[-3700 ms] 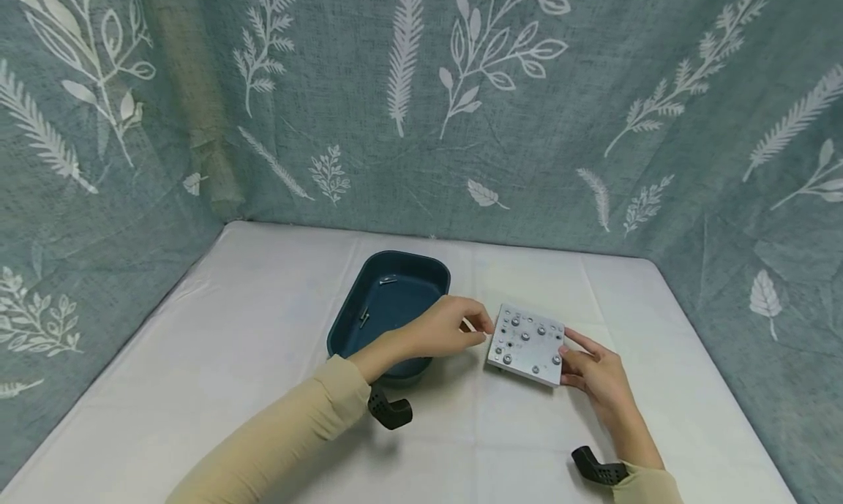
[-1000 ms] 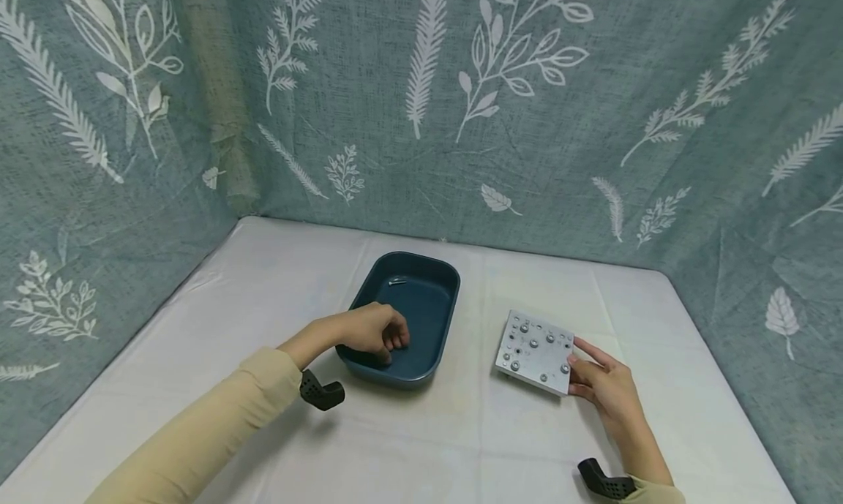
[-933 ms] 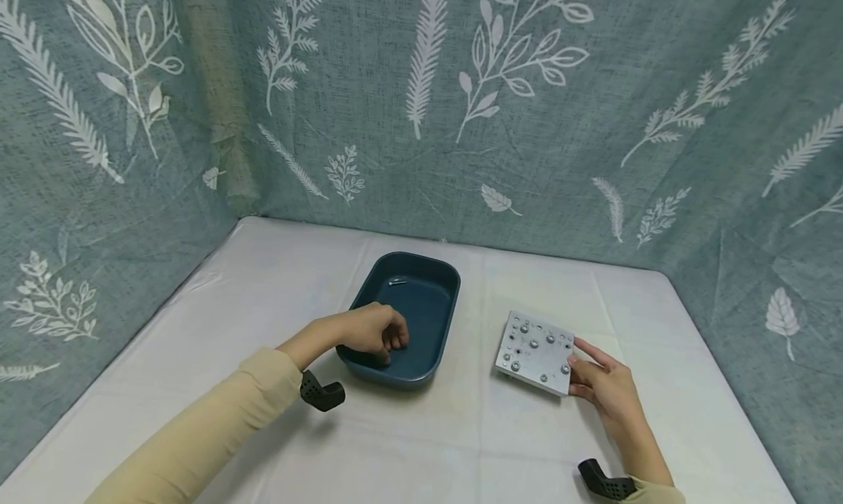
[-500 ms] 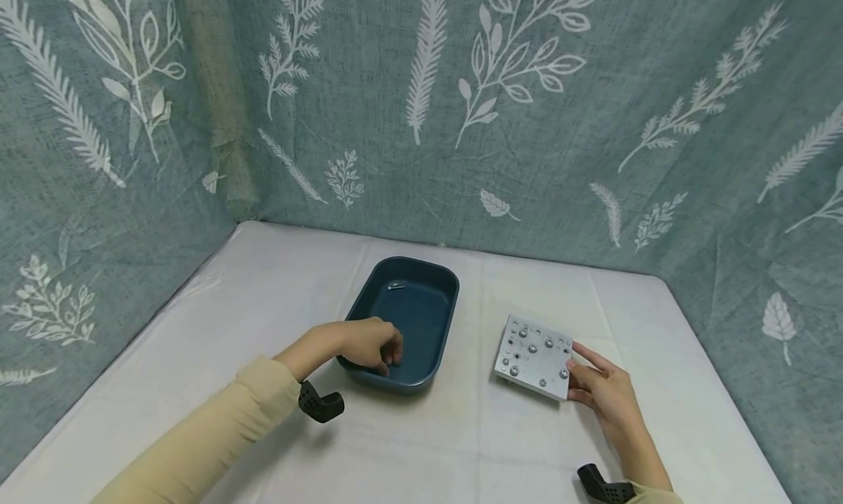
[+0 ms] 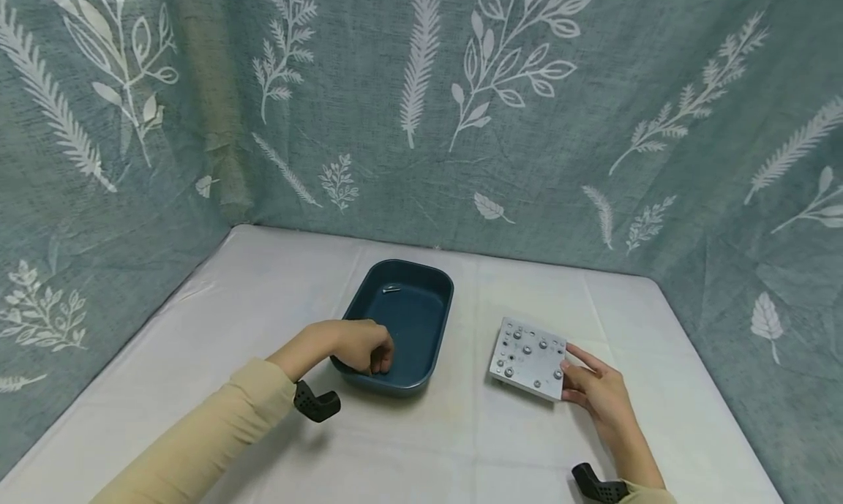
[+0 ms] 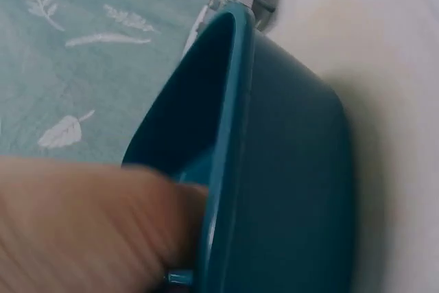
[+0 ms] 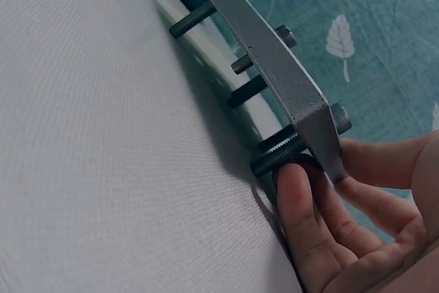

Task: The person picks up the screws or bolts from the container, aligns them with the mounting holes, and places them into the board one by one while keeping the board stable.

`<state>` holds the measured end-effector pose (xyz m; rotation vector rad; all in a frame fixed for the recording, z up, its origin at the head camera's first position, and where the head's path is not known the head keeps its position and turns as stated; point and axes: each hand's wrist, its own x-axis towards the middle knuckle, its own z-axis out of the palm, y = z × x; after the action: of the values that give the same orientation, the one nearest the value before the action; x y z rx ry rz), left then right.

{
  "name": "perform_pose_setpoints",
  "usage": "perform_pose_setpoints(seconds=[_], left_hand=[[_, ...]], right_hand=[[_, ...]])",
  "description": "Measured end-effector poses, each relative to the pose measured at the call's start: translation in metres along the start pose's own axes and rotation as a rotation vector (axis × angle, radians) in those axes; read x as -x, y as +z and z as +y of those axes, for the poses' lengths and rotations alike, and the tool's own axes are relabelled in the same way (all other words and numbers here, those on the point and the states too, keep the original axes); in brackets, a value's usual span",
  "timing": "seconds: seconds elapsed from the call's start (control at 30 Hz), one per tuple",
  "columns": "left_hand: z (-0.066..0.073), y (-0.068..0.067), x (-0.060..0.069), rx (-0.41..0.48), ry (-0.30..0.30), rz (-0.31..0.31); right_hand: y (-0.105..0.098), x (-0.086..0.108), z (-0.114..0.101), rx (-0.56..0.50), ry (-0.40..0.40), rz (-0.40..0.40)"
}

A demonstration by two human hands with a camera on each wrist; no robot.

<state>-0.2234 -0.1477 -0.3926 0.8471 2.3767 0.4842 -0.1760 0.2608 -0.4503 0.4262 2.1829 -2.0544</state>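
A dark blue bin [image 5: 411, 321] stands on the white cloth. My left hand [image 5: 361, 345] reaches over its near-left rim with fingers curled down inside; whether they pinch anything is hidden. In the left wrist view, that hand [image 6: 89, 224] is blurred beside the bin wall [image 6: 288, 149], and a small shiny piece [image 6: 180, 278] shows below it. My right hand [image 5: 602, 394] grips the right edge of a silver plate [image 5: 527, 359] with several bolts in it. In the right wrist view, threaded bolt ends [image 7: 278, 156] stick out under the tilted plate [image 7: 274, 66], held between thumb and fingers [image 7: 302, 211].
One screw [image 5: 391, 290] lies at the far end of the bin. White cloth [image 5: 421, 453] covers the table, and a green leaf-patterned curtain [image 5: 369, 109] hangs along the back and sides. Black wrist mounts [image 5: 317, 404] sit on both forearms.
My left hand has moved from beside the plate back left into the bin, over where small screws lay. In the last second it shifted only slightly. My right hand keeps its grip on the plate.
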Motion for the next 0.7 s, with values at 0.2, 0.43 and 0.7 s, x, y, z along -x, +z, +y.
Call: perform_pose_setpoints(seconds=[0.2,0.43,0.7], left_hand=[[0.002,-0.002,-0.001,-0.067,-0.037,-0.024],[-0.007,0.005,-0.008,0.065,0.096,0.003],[-0.003,0.007,-0.011,0.083,0.226,0.061]], right_hand=[[-0.001,0.0,0.001,0.006,-0.005,-0.002],[-0.001,-0.001,0.002,0.01,-0.006,0.011],[0.004,-0.002,-0.001,0.012,-0.015,0.018]])
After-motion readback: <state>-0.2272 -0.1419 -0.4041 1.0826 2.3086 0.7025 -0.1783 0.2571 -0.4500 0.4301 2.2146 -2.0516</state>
